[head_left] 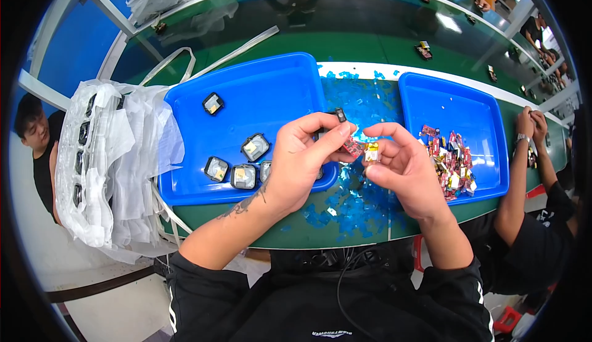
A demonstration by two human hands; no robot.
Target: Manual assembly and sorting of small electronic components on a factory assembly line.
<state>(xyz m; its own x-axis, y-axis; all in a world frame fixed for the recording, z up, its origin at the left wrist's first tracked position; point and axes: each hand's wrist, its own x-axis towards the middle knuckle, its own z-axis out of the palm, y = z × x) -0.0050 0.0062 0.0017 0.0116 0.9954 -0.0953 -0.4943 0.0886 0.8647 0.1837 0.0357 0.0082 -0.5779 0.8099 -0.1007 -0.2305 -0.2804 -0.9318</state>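
Observation:
In front of my chest, over the gap between two blue trays, my left hand is closed on a small red circuit board. A black piece pokes out above its fingertips; what else sits in that palm is hidden. My right hand pinches a small yellow-and-white part right beside the board. Whether the two parts are joined I cannot tell. Under my left hand the left tray holds several black square-framed cases. Red boards with white and yellow parts are heaped in the right tray.
Blue film scraps litter the green table between the trays. Stacked white packing sheets stand at the left. Beyond runs a dark green conveyor carrying small assemblies. A co-worker's arms are close on the right; another person is at left.

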